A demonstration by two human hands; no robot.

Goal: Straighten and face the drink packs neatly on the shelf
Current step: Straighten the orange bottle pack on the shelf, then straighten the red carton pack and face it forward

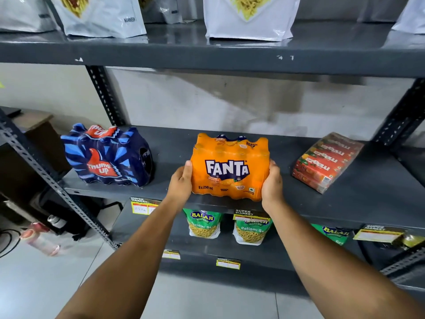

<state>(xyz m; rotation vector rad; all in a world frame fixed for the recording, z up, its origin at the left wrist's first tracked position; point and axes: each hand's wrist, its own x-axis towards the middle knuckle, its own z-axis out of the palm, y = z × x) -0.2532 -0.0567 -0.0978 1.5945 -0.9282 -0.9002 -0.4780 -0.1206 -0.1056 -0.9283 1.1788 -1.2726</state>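
Both hands clasp the orange Fanta pack (230,168) at the shelf (358,203) front edge, logo facing out: left hand (180,181) and right hand (272,184) each grip one side. Thums Up pack (107,155) left, Maaza pack (326,161) right.

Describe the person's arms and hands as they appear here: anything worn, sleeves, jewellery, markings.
Both forearms are bare, with no sleeves in view up to the picture's lower edge. The left hand and right hand wear no gloves. No watch, bracelet or band shows at either wrist, and no rings show on the visible fingers. The nails look short and unpainted. No tattoos or other markings are visible.
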